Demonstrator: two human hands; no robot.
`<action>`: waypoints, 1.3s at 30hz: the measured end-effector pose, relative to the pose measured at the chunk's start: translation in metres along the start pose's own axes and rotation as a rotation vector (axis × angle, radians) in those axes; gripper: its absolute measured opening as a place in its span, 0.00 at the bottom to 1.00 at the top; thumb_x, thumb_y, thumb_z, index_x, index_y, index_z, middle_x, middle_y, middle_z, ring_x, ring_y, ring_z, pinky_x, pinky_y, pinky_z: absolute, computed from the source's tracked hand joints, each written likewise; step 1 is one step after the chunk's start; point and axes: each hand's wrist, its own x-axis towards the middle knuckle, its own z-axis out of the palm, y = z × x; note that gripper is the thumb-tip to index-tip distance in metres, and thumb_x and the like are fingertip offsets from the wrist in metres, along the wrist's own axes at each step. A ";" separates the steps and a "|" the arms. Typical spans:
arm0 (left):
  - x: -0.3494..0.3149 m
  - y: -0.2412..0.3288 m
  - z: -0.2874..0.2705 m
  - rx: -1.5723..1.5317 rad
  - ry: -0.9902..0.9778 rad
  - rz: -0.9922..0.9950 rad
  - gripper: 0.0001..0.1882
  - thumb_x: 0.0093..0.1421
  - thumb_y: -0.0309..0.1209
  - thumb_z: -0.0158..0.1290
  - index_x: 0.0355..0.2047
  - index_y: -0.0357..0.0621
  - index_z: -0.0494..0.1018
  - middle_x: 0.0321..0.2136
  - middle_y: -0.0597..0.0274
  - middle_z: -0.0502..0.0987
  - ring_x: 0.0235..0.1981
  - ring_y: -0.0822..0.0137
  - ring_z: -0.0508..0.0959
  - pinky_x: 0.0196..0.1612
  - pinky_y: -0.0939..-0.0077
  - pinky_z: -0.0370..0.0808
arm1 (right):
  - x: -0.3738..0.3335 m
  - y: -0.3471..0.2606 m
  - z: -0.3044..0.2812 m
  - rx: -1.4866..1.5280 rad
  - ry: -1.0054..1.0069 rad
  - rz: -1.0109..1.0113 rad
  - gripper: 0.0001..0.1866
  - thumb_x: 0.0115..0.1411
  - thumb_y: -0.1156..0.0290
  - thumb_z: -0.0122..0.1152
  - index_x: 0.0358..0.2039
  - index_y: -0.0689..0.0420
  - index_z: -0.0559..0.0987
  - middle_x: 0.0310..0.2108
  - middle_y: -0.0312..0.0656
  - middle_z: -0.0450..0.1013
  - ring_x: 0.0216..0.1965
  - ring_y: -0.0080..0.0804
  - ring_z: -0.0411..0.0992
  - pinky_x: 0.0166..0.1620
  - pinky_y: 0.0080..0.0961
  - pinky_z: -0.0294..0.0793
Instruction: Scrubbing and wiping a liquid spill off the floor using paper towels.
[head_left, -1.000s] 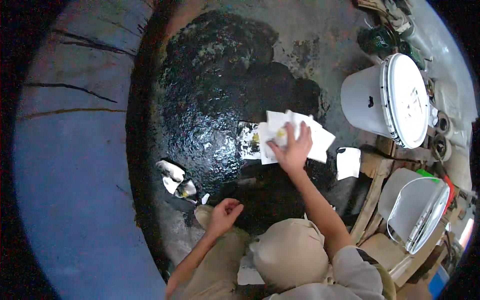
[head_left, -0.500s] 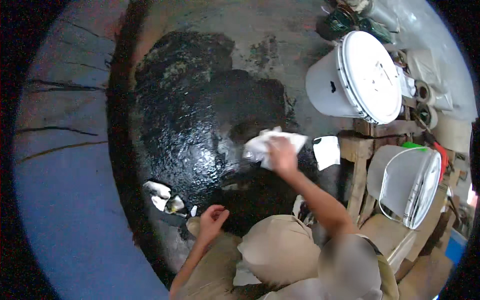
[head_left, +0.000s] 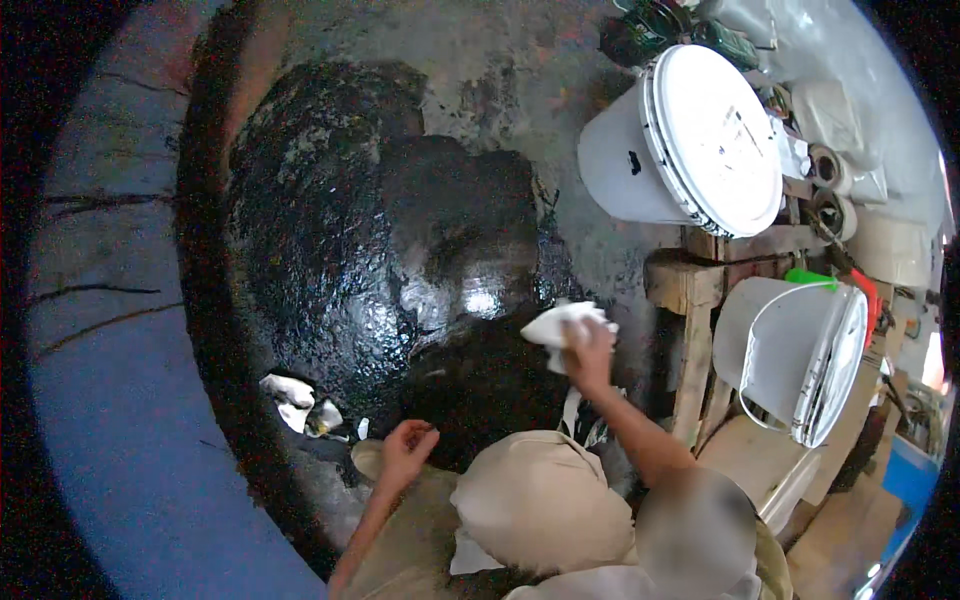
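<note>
A white cloth or paper wipe (head_left: pixel 548 327) is bunched in my right hand (head_left: pixel 590 358), low at the right edge of a wet black patch (head_left: pixel 330 250) on the grey floor. The patch shines on its left part and looks duller towards the middle. Near my knee, my left hand (head_left: pixel 408 446) is held with fingers curled in, and nothing shows between them. Crumpled, stained white wipes (head_left: pixel 290 398) lie on the floor to its left, with a small white scrap (head_left: pixel 363 429) beside them.
A white lidded bucket (head_left: pixel 625 155) stands at the upper right beside a wooden pallet (head_left: pixel 690 290). Another white bucket (head_left: pixel 765 335) with a wire handle is nearer. Tape rolls (head_left: pixel 830 170) and plastic sheeting lie behind. A blue-grey surface (head_left: pixel 110 400) runs along the left.
My right hand has drawn the wipe nearer and slightly right. The separate white piece on the floor to its right no longer shows. The whole view has shifted a little.
</note>
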 end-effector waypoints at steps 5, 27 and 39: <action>-0.003 0.016 0.001 0.003 -0.009 -0.027 0.14 0.62 0.31 0.62 0.44 0.38 0.75 0.31 0.67 0.78 0.32 0.77 0.75 0.36 0.80 0.73 | 0.184 -0.080 -0.004 0.197 0.154 -0.193 0.25 0.53 0.77 0.59 0.54 0.52 0.76 0.50 0.57 0.70 0.49 0.57 0.67 0.53 0.49 0.66; 0.017 0.047 -0.035 0.200 0.005 0.032 0.13 0.60 0.33 0.62 0.41 0.40 0.76 0.26 0.67 0.77 0.27 0.77 0.74 0.30 0.79 0.71 | 0.027 -0.029 -0.033 0.175 -0.254 -0.271 0.19 0.58 0.69 0.59 0.50 0.42 0.77 0.53 0.42 0.71 0.52 0.48 0.68 0.49 0.44 0.74; -0.021 0.063 0.001 0.159 -0.011 0.035 0.11 0.63 0.30 0.60 0.42 0.38 0.74 0.29 0.70 0.76 0.29 0.80 0.72 0.33 0.83 0.70 | 0.026 -0.012 -0.035 0.139 -0.218 -0.224 0.22 0.49 0.79 0.61 0.46 0.48 0.78 0.52 0.44 0.71 0.51 0.53 0.67 0.52 0.43 0.71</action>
